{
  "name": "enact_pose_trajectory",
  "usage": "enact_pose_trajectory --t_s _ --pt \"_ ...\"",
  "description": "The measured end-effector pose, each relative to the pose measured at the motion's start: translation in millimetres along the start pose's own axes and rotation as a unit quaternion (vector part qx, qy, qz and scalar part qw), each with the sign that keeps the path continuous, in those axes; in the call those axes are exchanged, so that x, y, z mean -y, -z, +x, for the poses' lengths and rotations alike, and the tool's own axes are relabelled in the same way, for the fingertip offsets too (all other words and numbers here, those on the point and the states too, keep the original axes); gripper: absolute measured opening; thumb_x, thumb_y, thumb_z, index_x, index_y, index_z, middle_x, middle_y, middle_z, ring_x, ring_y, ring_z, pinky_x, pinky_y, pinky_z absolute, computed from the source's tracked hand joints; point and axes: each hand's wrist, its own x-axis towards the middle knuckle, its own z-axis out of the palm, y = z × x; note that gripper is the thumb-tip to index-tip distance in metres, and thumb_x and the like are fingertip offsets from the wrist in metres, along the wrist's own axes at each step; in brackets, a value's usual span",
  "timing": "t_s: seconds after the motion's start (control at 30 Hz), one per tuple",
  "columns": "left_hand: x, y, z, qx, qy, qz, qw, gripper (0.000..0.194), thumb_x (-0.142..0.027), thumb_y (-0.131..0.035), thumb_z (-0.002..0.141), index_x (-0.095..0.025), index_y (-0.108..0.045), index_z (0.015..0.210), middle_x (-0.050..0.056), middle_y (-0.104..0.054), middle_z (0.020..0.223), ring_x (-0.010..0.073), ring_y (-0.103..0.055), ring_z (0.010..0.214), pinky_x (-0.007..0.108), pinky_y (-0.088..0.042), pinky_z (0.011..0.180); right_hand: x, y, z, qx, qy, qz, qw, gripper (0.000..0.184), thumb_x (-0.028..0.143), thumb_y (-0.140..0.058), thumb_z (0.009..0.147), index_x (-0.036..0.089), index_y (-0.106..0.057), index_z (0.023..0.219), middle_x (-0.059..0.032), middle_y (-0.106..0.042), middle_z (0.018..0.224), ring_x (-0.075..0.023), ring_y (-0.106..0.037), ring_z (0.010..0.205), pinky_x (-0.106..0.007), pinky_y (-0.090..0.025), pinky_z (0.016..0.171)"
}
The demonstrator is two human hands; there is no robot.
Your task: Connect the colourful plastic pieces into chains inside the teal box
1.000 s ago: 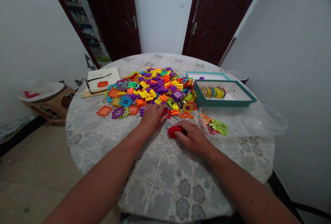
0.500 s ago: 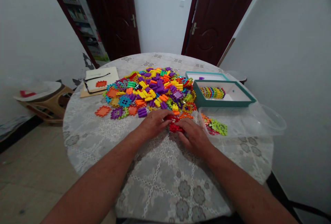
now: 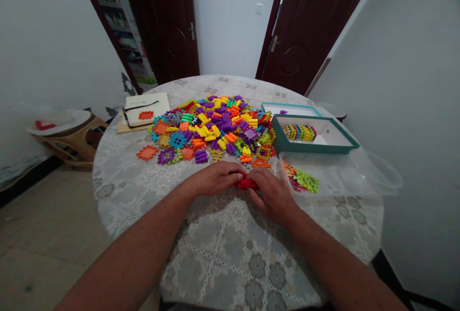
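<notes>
Between my two hands are red toy building pieces (image 3: 247,184), low over the near side of the table. My left hand (image 3: 217,178) grips them from the left, thumb and fingers closed. From the right, my right hand (image 3: 271,191) grips the same red pieces with curled fingers. The fingers cover much of them, so their exact shape and how they join cannot be made out. Just beyond my hands spreads a pile of colourful plastic building pieces (image 3: 215,126), with flat notched squares and ribbed purple, yellow and orange blocks.
Right of the pile stands a green-edged box (image 3: 338,141) holding a row of colourful pieces. In front of it lies a clear plastic container (image 3: 334,177) with flat pieces. Black-framed glasses (image 3: 125,117) rest on a pale board (image 3: 163,102) at left. A patterned cloth covers the round table (image 3: 215,253).
The red pieces have been tilted between my hands, and less of their flat face shows. My hands have come slightly closer together. The whole view has shifted a little.
</notes>
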Motion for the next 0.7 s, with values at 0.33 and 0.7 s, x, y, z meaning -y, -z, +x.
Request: enact_pose_trajectory --t_s 0.33,0.7 --pt "-1 -4.3 -2 -0.037 0.021 0.061 0.997 0.021 -0.031 -0.06 0.101 -0.023 -0.073 0.116 0.005 -0.079 0.11 0.0211 -0.071 0.101 0.033 -0.053 0.087 -1 -3 -1 0.029 -0.039 -0.034 0.998 0.034 0.022 -0.066 0.098 0.023 -0.062 0.132 -0.0121 -0.07 0.12 -0.028 -0.066 0.104 -0.039 -0.052 0.085" --pt "2 -8.9 3 -0.032 0.036 0.018 0.999 0.035 -0.041 -0.063 0.1 -0.026 -0.069 0.131 0.004 -0.078 0.117 0.0221 -0.071 0.101 0.032 -0.053 0.087 -8 -10 4 0.021 -0.067 0.057 0.996 0.025 0.018 -0.064 0.098 0.022 -0.065 0.123 -0.0081 -0.069 0.112 -0.0223 -0.065 0.103 -0.033 -0.05 0.09"
